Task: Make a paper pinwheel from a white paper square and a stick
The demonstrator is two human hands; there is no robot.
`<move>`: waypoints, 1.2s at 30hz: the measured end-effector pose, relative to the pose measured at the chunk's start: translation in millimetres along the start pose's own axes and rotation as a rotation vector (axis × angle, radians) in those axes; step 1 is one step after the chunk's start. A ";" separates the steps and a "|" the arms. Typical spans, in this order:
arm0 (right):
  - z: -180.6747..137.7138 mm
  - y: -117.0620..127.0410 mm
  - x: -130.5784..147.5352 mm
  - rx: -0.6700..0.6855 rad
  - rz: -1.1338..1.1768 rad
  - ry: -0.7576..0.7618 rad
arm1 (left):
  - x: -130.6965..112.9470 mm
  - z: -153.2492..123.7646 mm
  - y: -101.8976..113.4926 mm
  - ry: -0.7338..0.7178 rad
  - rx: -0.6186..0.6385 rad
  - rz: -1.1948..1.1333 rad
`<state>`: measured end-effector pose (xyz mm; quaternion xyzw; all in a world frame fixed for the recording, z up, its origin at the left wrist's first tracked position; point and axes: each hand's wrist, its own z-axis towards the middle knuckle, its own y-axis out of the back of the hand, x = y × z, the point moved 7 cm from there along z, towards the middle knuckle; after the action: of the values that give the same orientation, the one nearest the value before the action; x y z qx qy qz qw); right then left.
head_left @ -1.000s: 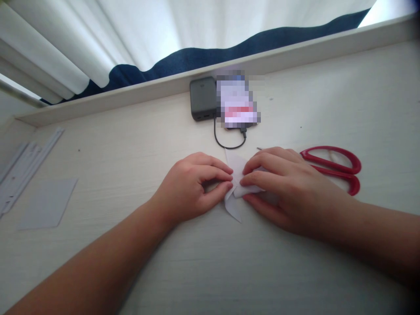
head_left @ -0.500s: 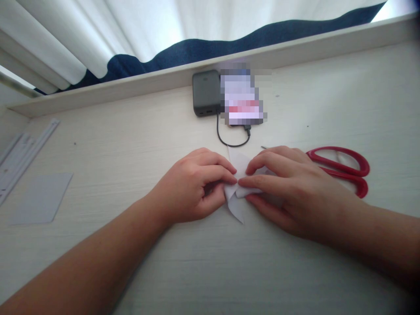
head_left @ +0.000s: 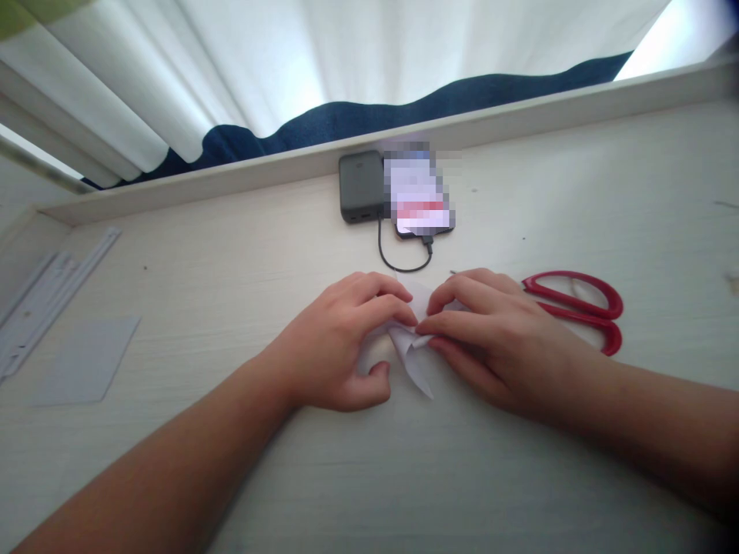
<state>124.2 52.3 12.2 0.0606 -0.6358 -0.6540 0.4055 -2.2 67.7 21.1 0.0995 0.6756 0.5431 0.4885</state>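
The left hand [head_left: 340,346] curls its fingertips onto a small white folded paper [head_left: 416,360], thumb held apart. The right hand [head_left: 496,338] pinches the same piece from the other side. Creased, with one pointed flap, the paper lies on the desk [head_left: 369,477] between them. Red scissors [head_left: 612,338] lie just beyond the right hand.

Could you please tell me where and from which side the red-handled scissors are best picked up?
I would grip the red-handled scissors by their handle loops, coming from the right: the loops lie flat and uncovered on the pale table, while the blades run left under the right hand.
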 end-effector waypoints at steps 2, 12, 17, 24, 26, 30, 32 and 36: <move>0.5 0.0 -1.2 -0.005 0.006 -0.015 | 0.3 0.2 0.1 0.011 -0.024 0.027; 2.9 2.1 -3.5 -0.023 0.066 -0.060 | -2.5 0.3 -2.8 0.022 -0.185 0.153; 3.0 1.1 -4.2 -0.025 0.078 -0.065 | -3.8 2.8 -3.0 0.037 -0.174 0.156; 3.7 0.8 -6.5 -0.041 0.109 -0.063 | -1.5 6.1 -3.9 0.059 -0.213 0.166; 2.8 1.7 -5.7 -0.039 0.120 -0.076 | -1.8 6.2 -3.3 0.035 -0.234 0.177; -0.2 3.6 -2.6 -0.060 0.130 -0.060 | -5.6 4.2 -0.4 -0.047 -0.293 0.213; -1.2 4.2 -1.1 -0.084 0.107 -0.024 | -9.2 2.4 1.3 -0.096 -0.323 0.239; -2.4 7.5 2.6 -0.158 0.043 0.053 | -17.0 -2.3 5.7 -0.174 -0.395 0.276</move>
<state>127.3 49.9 19.5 0.0319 -0.5724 -0.6914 0.4397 2.3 57.1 35.1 0.1399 0.4917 0.7156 0.4760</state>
